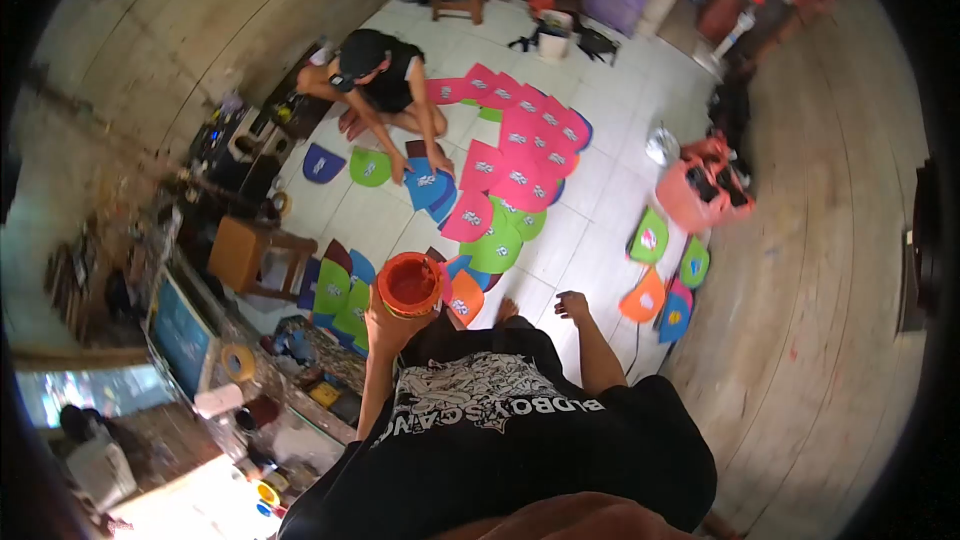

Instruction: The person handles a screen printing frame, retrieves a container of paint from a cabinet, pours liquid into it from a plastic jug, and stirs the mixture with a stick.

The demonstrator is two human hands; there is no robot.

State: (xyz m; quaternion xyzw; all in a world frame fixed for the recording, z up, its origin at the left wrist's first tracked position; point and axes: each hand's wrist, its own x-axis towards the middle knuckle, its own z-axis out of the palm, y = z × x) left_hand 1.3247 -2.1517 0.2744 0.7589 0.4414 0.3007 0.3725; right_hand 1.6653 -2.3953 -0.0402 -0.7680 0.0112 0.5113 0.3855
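Note:
My left hand [393, 328] is wrapped round an orange-red tub [410, 285], held up in front of my waist. The tub has an open top and red stuff inside, perhaps paint or ink. My right hand [573, 307] hangs away from my body over the tiled floor, its fingers loosely apart with nothing in them. Below the tub, green printed fabric pieces [333, 290] and an orange piece [465, 295] lie on the floor. To the right of my right hand are another orange piece [642, 297] and a green one [650, 235].
A person [385, 90] sits on the floor, both hands on a blue piece [425, 183]. Pink pieces [530, 130] overlap across the tiles. A wooden stool [255, 255] stands at left, beside a cluttered bench with a tape roll [238, 362]. A pink bag [695, 195] rests near the right wall.

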